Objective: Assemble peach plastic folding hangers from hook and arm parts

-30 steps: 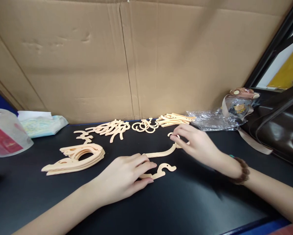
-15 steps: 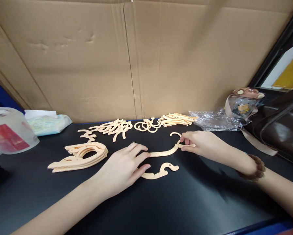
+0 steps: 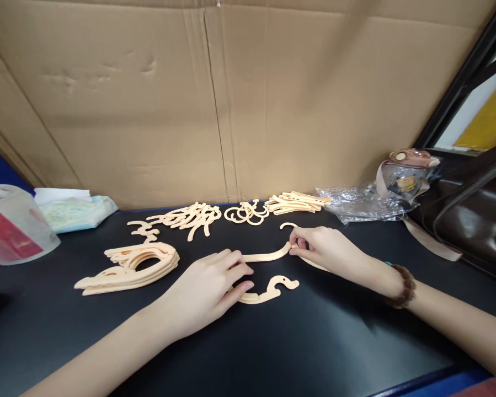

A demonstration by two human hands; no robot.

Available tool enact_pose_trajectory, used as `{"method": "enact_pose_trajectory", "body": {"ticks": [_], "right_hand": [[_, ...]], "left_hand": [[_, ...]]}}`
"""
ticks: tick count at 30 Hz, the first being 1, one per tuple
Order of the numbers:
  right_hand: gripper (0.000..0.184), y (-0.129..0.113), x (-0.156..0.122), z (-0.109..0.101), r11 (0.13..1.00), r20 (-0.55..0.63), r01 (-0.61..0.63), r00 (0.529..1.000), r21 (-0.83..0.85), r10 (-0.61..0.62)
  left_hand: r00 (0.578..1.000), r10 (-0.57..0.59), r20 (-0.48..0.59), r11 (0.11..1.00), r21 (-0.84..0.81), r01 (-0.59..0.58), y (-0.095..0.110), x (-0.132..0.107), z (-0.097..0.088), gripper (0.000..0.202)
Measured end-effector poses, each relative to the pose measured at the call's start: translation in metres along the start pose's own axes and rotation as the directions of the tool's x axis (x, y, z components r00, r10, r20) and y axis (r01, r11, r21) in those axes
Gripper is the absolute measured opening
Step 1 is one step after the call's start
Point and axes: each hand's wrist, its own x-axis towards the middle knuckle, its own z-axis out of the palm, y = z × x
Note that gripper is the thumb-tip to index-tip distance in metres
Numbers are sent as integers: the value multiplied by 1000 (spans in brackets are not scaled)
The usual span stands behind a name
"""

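A cream plastic folding hanger (image 3: 268,256) lies partly assembled across the black table, its hook (image 3: 287,225) toward the back. My right hand (image 3: 328,248) is closed in a pinch at the joint by the hook; its fingers hide part of the joint, and another hanger arm (image 3: 316,266) runs out beneath the hand. My left hand (image 3: 218,281) lies over the left end of the hanger, fingertips touching it, thumb apart from the fingers. Just in front, a second curved hanger piece (image 3: 272,289) with a hooked end lies on the table, its left end hidden under my left hand.
Left of my hands is a stack of cream hangers (image 3: 148,270). Along the back lie piles of curved arms (image 3: 193,218), hooks (image 3: 248,212) and straight strips (image 3: 295,202). Clear plastic wrap (image 3: 355,205), a bottle (image 3: 407,176), a tub (image 3: 20,226) and a wipes packet (image 3: 78,214) stand around.
My right hand has moved slightly left, to the joint by the hook, and the arm under it now shows more. The left hand stays nearly in place; the view has shifted slightly.
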Motion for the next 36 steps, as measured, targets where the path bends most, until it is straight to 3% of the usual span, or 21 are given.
{"method": "enact_pose_trajectory", "body": {"ticks": [6,10,17,25,29,36], "right_hand": [[9,-1,-1,-2,999,-33,30,999,24,-29],[9,0,-1,-2,1000,-49,10,999,22,-9],[12,-2,0,2,997,-65,-37,997,65,41],[12,1,1,0,998,-89,-59,994,11,60],[14,3,2,-1,998,-104,-64,993,-18,62],[13,2,1,-3,998,-62,-65,996,-9,64]], "left_hand": [[996,40,-79,999,-9,-41,-2,-2,3,28],[983,-28,-181,999,21,32,-2,-2,5,28],[994,-36,-106,999,-23,34,0,-2,2,29],[988,-97,-120,957,-282,60,3,-3,-1,27],[981,-178,-78,902,-412,131,5,-3,-2,27],[977,-203,-59,867,-474,151,3,-2,-5,30]]}}
